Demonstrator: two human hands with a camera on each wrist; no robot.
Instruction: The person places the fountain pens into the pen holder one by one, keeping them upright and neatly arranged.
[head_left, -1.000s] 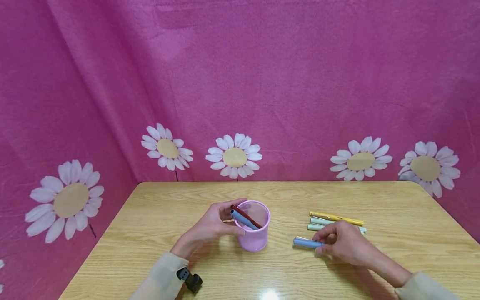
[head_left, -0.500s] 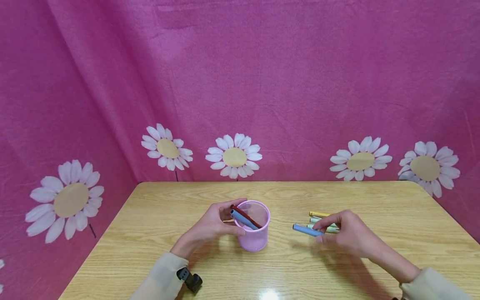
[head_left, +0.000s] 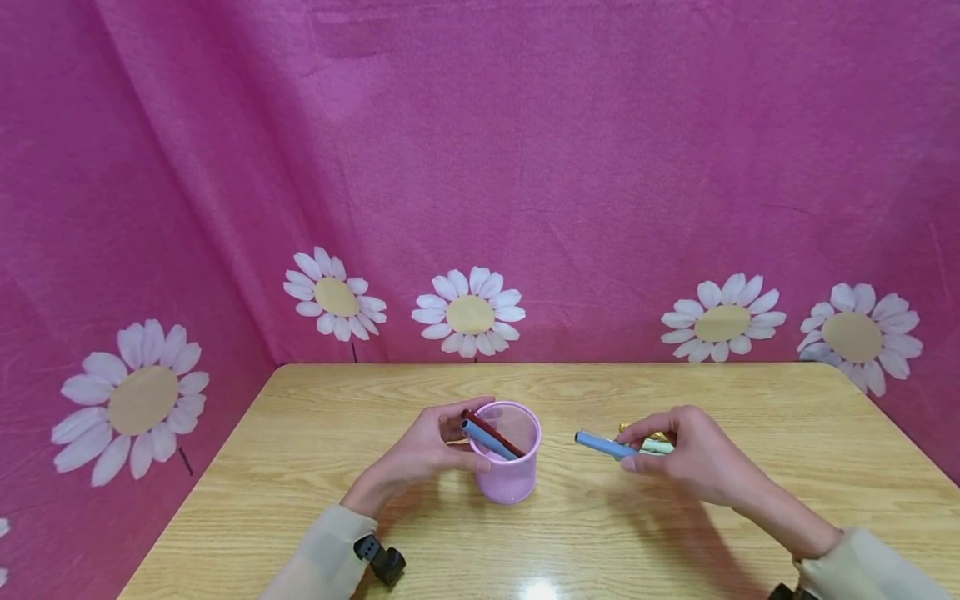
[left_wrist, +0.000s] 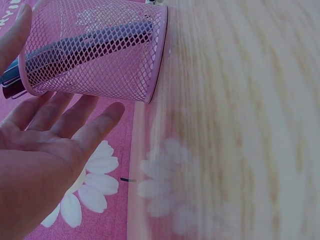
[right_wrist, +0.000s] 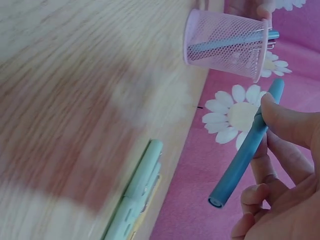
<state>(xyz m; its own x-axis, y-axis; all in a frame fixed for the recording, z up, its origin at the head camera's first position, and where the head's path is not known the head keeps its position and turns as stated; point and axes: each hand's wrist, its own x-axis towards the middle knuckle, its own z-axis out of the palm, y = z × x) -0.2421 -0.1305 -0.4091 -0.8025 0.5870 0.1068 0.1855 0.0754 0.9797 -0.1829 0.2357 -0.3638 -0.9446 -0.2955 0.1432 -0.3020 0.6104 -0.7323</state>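
A pink-purple mesh pen cup [head_left: 510, 482] stands upright on the table, with a dark red pen [head_left: 504, 435] and a light blue pen [head_left: 486, 438] leaning inside toward its left rim. My left hand [head_left: 427, 446] holds the cup from the left near the rim, thumb at the front and fingers round the far side. Between thumb and fingers of my right hand [head_left: 701, 458], another blue pen [right_wrist: 245, 150] is pinched, raised above the table to the right of the cup. Its left end points toward the cup.
Pale green pens [right_wrist: 139, 185] and a yellow pen [right_wrist: 146, 207] lie side by side on the wooden table [head_left: 337, 417], partly hidden behind my right hand in the head view. A pink cloth [head_left: 600, 167] with daisies hangs behind and at the left.
My right hand has lifted the blue pen off the table and moved it up and slightly left, tilting it. The left hand and cup have stayed in place.
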